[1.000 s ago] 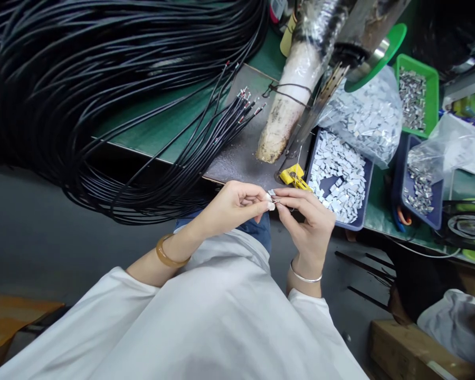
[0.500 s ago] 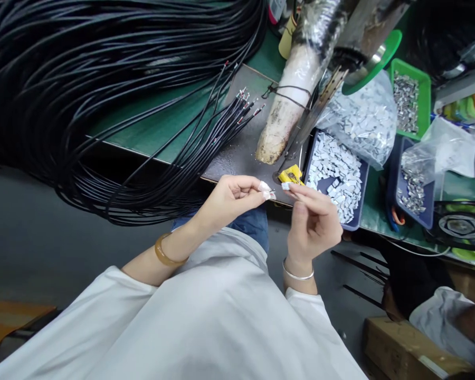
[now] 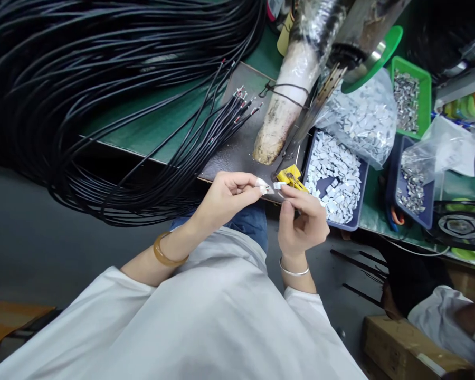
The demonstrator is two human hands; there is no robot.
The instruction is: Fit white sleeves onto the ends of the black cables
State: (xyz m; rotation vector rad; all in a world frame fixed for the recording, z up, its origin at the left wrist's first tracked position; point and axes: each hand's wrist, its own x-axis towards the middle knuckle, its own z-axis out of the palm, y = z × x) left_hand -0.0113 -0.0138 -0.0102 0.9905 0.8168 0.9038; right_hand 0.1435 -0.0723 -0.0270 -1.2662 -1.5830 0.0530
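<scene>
My left hand (image 3: 233, 196) is closed in a pinch at the bench's front edge, white tape on its fingertips. Thin wire ends (image 3: 269, 190) of a cable poke out past those fingertips; the rest of that cable is hidden. Between the thumb and fingers of my right hand (image 3: 305, 219) is a small white connector housing (image 3: 279, 186), held very close to the wire ends. Whether the two touch I cannot tell. Just behind my right fingers lies a yellow tool-like piece (image 3: 291, 175). A blue tray (image 3: 363, 182) of many similar white housings stands to the right.
A large bundle of black cables (image 3: 114, 68) covers the left side, stripped ends on a dark plate (image 3: 221, 158). A wrapped post (image 3: 279, 116) rises ahead. A bag of white pieces (image 3: 360, 116), a green bin (image 3: 424, 100) and another person's sleeve (image 3: 435, 316) are at right.
My right hand has moved left, bringing the white connector housing closer to the wire ends. My left hand has shifted only slightly.
</scene>
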